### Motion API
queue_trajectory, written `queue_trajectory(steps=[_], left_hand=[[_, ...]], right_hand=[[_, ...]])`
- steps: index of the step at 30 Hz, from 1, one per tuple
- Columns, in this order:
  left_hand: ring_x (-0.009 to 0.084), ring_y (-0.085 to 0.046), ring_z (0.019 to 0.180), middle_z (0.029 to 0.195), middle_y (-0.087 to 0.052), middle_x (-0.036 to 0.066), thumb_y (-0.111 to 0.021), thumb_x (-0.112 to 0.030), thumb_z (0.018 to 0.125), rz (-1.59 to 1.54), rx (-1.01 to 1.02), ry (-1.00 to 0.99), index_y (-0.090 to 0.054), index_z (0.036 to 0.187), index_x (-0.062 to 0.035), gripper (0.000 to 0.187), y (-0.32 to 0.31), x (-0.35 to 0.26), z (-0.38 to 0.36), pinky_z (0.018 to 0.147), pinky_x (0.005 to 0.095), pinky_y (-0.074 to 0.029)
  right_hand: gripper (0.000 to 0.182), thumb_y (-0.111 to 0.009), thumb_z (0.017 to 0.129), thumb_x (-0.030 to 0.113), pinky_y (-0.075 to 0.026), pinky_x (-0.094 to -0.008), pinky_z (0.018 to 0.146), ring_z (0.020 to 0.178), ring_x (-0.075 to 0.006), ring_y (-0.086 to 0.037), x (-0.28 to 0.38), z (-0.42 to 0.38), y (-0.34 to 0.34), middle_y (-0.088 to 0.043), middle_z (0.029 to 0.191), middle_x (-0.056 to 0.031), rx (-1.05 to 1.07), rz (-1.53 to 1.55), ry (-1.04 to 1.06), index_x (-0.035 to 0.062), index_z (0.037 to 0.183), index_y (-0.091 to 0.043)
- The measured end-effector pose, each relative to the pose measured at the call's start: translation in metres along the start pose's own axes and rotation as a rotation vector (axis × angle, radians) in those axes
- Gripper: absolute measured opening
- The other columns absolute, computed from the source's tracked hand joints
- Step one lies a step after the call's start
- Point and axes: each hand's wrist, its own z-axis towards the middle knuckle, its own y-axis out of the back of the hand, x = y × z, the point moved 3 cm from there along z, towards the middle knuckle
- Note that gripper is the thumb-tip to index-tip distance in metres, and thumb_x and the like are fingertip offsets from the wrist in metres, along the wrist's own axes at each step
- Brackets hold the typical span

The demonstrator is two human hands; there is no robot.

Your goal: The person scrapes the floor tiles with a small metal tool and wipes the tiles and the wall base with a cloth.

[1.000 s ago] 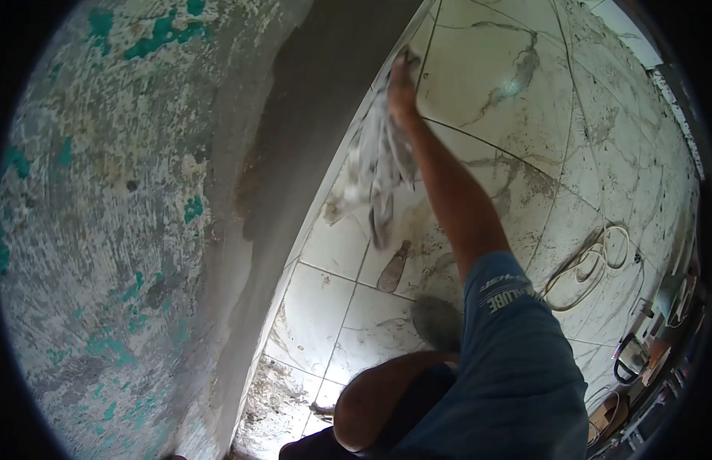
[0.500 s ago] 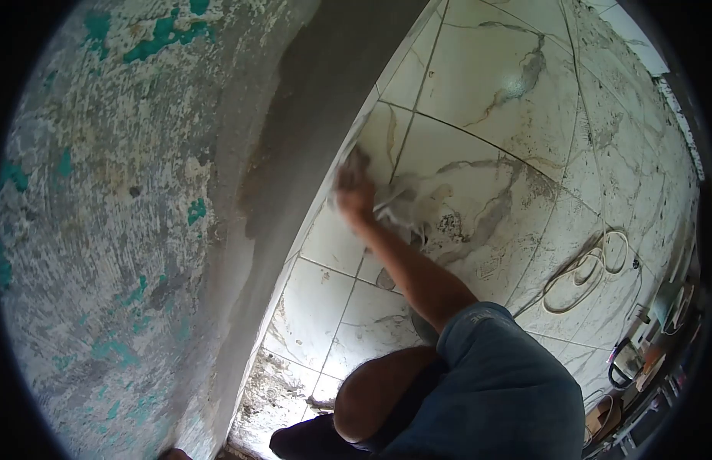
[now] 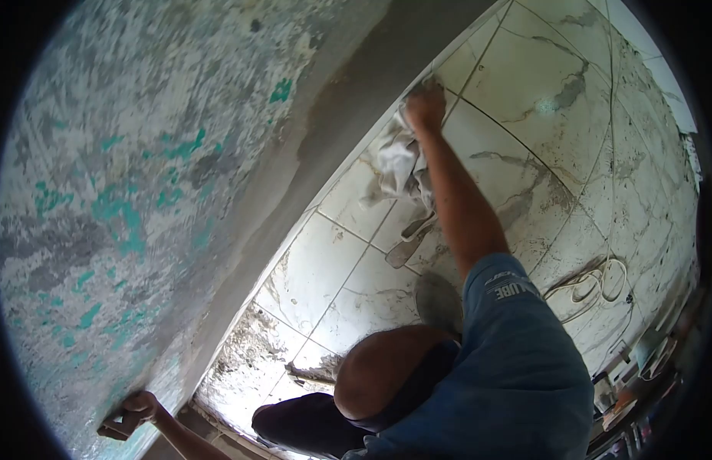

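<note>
My right hand [image 3: 426, 107] reaches down to the foot of the wall, its fingers closed on a whitish rag [image 3: 398, 161] that hangs and trails over the tiles. The fingertips are right at the joint between floor and wall. At lower left, my left hand [image 3: 143, 405] grips a brown block-like tool [image 3: 116, 426] close against the painted wall [image 3: 126, 268]. A trowel [image 3: 404, 251] lies on the floor below the rag. Along the wall's base runs a smooth grey plaster band [image 3: 325, 138].
Marble-look tiles [image 3: 294, 284] cover the floor, dirty in patches. A dark rounded object [image 3: 438, 300] sits beside my bent knee [image 3: 383, 376]. A loosely coiled pale cable [image 3: 590, 285] lies to the right, with assorted tools and clutter [image 3: 628, 399] at the lower right edge.
My right hand has moved farther along the wall's base, with the rag trailing behind. My left hand with the brown tool has come into view at lower left. The view has shifted.
</note>
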Motion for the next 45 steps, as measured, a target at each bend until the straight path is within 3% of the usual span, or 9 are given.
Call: queue_trajectory(steps=[4, 9, 11, 13, 20, 24, 29, 36, 45], left_hand=[[0.0334, -0.044, 0.066, 0.086, -0.046, 0.016, -0.042, -0.035, 0.098, -0.047, -0.011, -0.06, -0.039, 0.122, 0.0022, 0.045, 0.001, -0.001, 0.014, 0.054, 0.0465, -0.035], [0.0345, -0.053, 0.076, 0.097, -0.05, 0.018, -0.054, -0.031, 0.095, -0.094, 0.044, -0.051, -0.038, 0.126, -0.0001, 0.047, 0.01, 0.0, 0.022, 0.061, 0.0458, -0.043], [0.0385, -0.055, 0.105, 0.12, -0.048, 0.022, -0.06, -0.022, 0.093, -0.033, 0.144, 0.034, -0.037, 0.131, 0.0032, 0.051, 0.032, 0.013, -0.006, 0.089, 0.0482, -0.045], [0.0391, -0.048, 0.123, 0.133, -0.044, 0.024, -0.06, -0.015, 0.093, -0.493, 0.238, 0.169, -0.035, 0.134, 0.0058, 0.052, 0.063, 0.024, -0.015, 0.107, 0.0484, -0.036], [0.0374, -0.051, 0.119, 0.131, -0.045, 0.026, -0.052, -0.016, 0.096, -0.605, 0.545, 0.451, -0.031, 0.138, 0.0047, 0.051, 0.167, 0.034, -0.088, 0.104, 0.0481, -0.041], [0.0358, -0.055, 0.114, 0.128, -0.05, 0.026, -0.054, -0.017, 0.096, -0.672, 0.584, 0.571, -0.032, 0.138, 0.0057, 0.052, 0.187, 0.021, -0.1, 0.101, 0.0459, -0.045], [0.0335, -0.056, 0.111, 0.125, -0.052, 0.025, -0.054, -0.018, 0.097, -0.696, 0.629, 0.687, -0.031, 0.139, 0.0058, 0.053, 0.221, 0.036, -0.118, 0.099, 0.0447, -0.046], [0.0308, -0.057, 0.107, 0.122, -0.055, 0.023, -0.058, -0.014, 0.092, -0.688, 0.719, 0.905, -0.034, 0.139, 0.006, 0.056, 0.247, 0.036, -0.155, 0.093, 0.0433, -0.046], [0.0298, -0.059, 0.104, 0.122, -0.055, 0.022, -0.06, -0.013, 0.089, -0.774, 0.839, 0.848, -0.034, 0.14, 0.0049, 0.059, 0.236, 0.033, -0.147, 0.093, 0.0418, -0.046]], right_hand=[[0.047, -0.048, 0.09, 0.018, -0.051, -0.0483, 0.084, 0.094, -0.0513, -0.059, 0.024, -0.159, -0.059, -0.057, 0.109, -0.0362, -0.094, 0.273, 0.153, -0.0116, 0.126, -0.047], [0.031, -0.044, 0.091, 0.02, -0.044, -0.0504, 0.092, 0.097, -0.0461, -0.06, 0.04, -0.323, -0.079, -0.063, 0.098, -0.0306, 0.987, 0.225, 0.198, -0.0041, 0.098, -0.063], [0.022, -0.047, 0.085, 0.015, -0.047, -0.0523, 0.083, 0.087, -0.0446, -0.061, 0.037, -0.308, -0.074, -0.064, 0.086, -0.0259, 0.746, 0.069, 0.466, -0.0005, 0.084, -0.063], [0.025, -0.05, 0.087, 0.018, -0.047, -0.0488, 0.07, 0.076, -0.0421, -0.061, 0.033, -0.264, -0.044, -0.063, 0.08, -0.0253, 0.478, 0.394, 0.145, -0.0024, 0.077, -0.06], [0.026, -0.048, 0.092, 0.016, -0.046, -0.0495, 0.061, 0.069, -0.0447, -0.062, 0.029, -0.231, -0.089, -0.062, 0.073, -0.0286, 0.001, 0.206, 0.132, -0.0062, 0.082, -0.058], [0.034, -0.044, 0.09, 0.023, -0.048, -0.0499, 0.083, 0.091, -0.0435, -0.063, 0.035, -0.348, -0.106, -0.065, 0.09, -0.0277, 0.942, -0.096, 0.455, -0.0004, 0.082, -0.067], [0.03, -0.047, 0.09, 0.021, -0.048, -0.0434, 0.079, 0.087, -0.0373, -0.064, 0.042, -0.329, -0.045, -0.066, 0.086, -0.0232, 0.816, 0.357, -0.02, -0.0031, 0.087, -0.064], [0.047, -0.045, 0.098, 0.018, -0.025, -0.0368, 0.113, 0.134, -0.0348, -0.037, 0.049, -0.266, -0.082, -0.039, 0.142, -0.0283, 0.086, 0.507, 0.24, -0.0114, 0.134, -0.04], [0.031, -0.05, 0.093, 0.007, -0.041, -0.0431, 0.098, 0.114, -0.0412, -0.052, 0.044, -0.386, -0.1, -0.055, 0.12, -0.0252, 0.469, 0.508, 0.489, -0.0024, 0.122, -0.055]])
